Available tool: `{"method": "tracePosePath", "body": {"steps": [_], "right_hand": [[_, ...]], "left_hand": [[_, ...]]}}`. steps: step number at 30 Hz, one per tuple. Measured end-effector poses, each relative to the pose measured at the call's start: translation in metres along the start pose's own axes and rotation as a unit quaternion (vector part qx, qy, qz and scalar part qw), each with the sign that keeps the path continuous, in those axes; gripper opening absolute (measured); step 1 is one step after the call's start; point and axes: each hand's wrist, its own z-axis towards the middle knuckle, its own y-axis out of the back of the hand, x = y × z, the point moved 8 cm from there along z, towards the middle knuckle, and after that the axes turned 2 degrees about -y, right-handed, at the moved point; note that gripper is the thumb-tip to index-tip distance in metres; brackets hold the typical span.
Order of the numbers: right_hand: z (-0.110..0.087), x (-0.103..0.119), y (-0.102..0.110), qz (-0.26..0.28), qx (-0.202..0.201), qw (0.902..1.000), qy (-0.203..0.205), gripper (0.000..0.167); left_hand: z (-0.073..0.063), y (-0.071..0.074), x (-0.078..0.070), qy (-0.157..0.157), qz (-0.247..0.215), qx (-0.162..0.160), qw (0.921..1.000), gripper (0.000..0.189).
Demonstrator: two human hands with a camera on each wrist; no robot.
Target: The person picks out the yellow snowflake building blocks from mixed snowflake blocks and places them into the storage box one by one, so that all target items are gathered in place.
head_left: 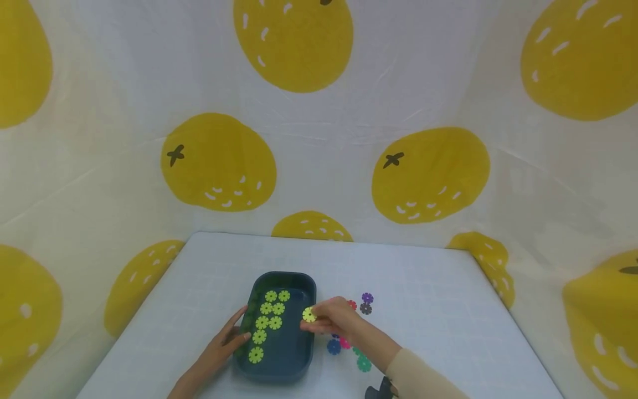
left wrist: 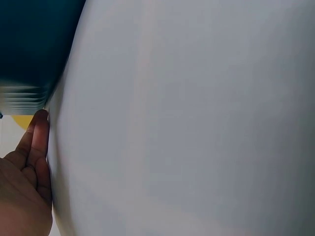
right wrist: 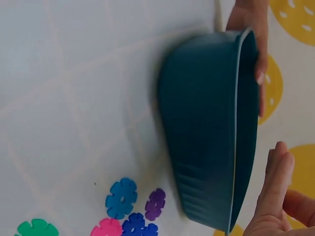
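A dark teal tray (head_left: 276, 379) stands on the table. Inside, along its left side, lie several yellow-green snowflake discs (head_left: 259, 336). My left hand (head_left: 221, 346) holds the tray's left side, the thumb over the rim; in the left wrist view the fingers of that hand (left wrist: 29, 172) lie along the outside wall. Above the tray's right rim, my right hand (head_left: 336, 317) pinches one yellow-green snowflake disc (head_left: 308, 315) between thumb and fingers. In the right wrist view part of the right hand (right wrist: 275, 201) shows near the rim, with the disc out of sight.
Right of the tray, loose discs lie on the white-clothed table (head_left: 423, 310): blue (head_left: 334, 347), green (head_left: 364, 363), purple (head_left: 367, 297), dark grey (head_left: 366, 308), and pink and red ones partly behind the right hand. A dark object (head_left: 380, 389) sits at the front edge. A fruit-printed curtain (head_left: 319, 155) surrounds the table.
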Motion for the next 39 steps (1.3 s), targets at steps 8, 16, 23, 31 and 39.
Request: {"method": "tracePosePath", "body": {"steps": [8,16,23,31,39], "right_hand": [[0.007,0.009,-0.012,-0.022,0.002,0.9997,0.007,0.026],[0.017,0.017,-0.027,-0.032,0.010,0.9994,0.013,0.021],[0.029,0.023,-0.047,-0.058,0.027,0.9979,0.014,0.018],[0.044,0.027,-0.063,-0.138,0.035,0.9897,0.013,0.016],[0.051,0.027,-0.073,-0.189,0.085,0.9783,0.003,0.015]], "left_hand": [[-0.001,0.001,0.002,0.002,0.017,0.001,0.9998,0.073],[-0.001,0.000,0.002,-0.003,0.011,0.003,0.9999,0.072],[-0.003,-0.002,0.001,-0.009,-0.018,0.003,0.9998,0.069],[-0.004,-0.001,-0.001,-0.011,-0.027,0.005,0.9995,0.068],[-0.003,-0.002,-0.001,-0.016,-0.029,0.013,0.9994,0.068]]}}
